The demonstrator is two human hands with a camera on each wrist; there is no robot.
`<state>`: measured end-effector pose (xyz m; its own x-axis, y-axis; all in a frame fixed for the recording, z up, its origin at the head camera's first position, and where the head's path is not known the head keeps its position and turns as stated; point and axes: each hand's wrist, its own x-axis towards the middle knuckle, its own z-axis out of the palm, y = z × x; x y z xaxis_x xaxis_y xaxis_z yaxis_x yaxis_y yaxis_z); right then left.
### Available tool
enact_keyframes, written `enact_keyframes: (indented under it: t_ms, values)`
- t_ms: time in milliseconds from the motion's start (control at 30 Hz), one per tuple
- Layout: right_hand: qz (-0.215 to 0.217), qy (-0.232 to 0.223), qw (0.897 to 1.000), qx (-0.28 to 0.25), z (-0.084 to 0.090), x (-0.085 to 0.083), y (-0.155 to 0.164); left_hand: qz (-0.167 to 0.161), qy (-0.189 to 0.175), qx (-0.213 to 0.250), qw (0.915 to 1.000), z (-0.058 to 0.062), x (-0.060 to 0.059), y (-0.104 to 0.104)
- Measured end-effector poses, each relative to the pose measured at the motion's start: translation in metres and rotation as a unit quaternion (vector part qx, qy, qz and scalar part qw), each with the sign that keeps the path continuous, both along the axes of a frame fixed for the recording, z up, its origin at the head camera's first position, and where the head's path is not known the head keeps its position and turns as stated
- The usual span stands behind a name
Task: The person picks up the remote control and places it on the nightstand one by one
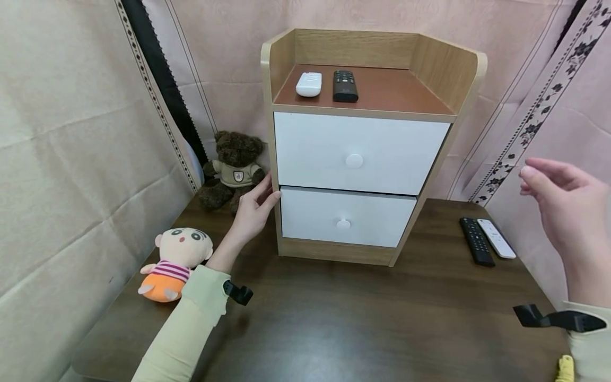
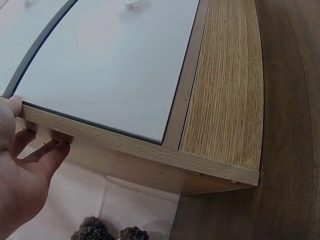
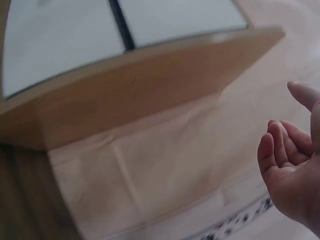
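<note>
A small two-drawer cabinet (image 1: 334, 252) with wood-grain sides and white drawer fronts stands on the brown table. My left hand (image 1: 256, 212) holds its left side near the line between the drawers. In the left wrist view, the thumb of the left hand (image 2: 25, 175) lies at the front edge and bent fingertips touch the side panel. Both drawers, the upper (image 1: 315, 154) and the lower (image 1: 310, 217), look closed. My right hand (image 1: 570, 212) is raised in the air right of the cabinet, fingers loosely bent, holding nothing.
On the cabinet top lie a white remote (image 1: 309, 84) and a black remote (image 1: 345, 86). Another black remote (image 1: 476, 241) and white remote (image 1: 496, 239) lie on the table at right. A teddy bear (image 1: 236, 154) and plush doll (image 1: 176, 265) sit at left. Curtains (image 1: 86, 159) surround the table.
</note>
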<state>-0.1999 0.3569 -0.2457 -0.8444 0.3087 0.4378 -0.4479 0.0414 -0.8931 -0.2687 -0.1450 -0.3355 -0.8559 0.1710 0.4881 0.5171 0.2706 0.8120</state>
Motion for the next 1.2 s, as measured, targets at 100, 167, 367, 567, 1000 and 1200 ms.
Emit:
enact_keyframes:
  t_ms: [100,167,367,567,1000,1200]
  values:
    - [0.021,0.008,0.999,-0.043,-0.025,0.0,0.016,0.0,0.002,0.001,1.0,0.0,0.0,0.0]
    - [0.024,0.012,0.997,-0.068,-0.043,-0.001,0.025,0.001,0.004,0.001,1.0,0.0,-0.001,0.0]
    - [-0.021,-0.032,0.997,-0.067,-0.088,-0.001,0.049,0.002,0.001,0.002,1.0,0.001,-0.001,0.0]
    - [-0.082,-0.098,0.991,0.027,-0.126,-0.006,0.074,0.001,-0.006,0.008,0.9999,0.002,0.001,0.001]
    - [-0.115,-0.14,0.976,0.118,-0.178,-0.016,0.094,0.0,-0.003,0.011,0.9999,0.003,0.002,0.002]
    - [-0.136,-0.203,0.959,0.147,-0.2,-0.021,0.098,0.0,-0.01,0.01,0.9999,0.004,0.003,0.002]
